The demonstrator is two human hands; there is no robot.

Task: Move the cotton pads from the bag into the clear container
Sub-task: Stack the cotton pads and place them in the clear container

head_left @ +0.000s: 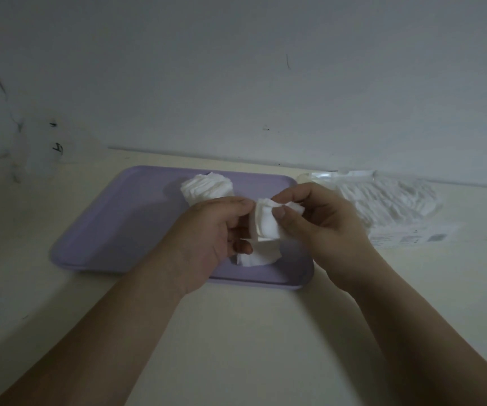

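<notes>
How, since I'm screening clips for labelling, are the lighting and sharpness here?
Head view: dim, even light, no glare; the cotton pads held between the left hand and right hand look soft, with little texture; same view, a clear object by the wall at far left is too hazy to identify.

A cream tabletop [236, 332] meets a pale wall along its far edge. A lavender tray [113, 230] lies flat at its middle. At two o'clock from the tray, just beside its far right corner, a clear plastic bag [412, 234] of white cotton pads [389, 197] lies along the wall. At ten o'clock, by the wall, stands a translucent object [41, 159], too faint to identify.
</notes>
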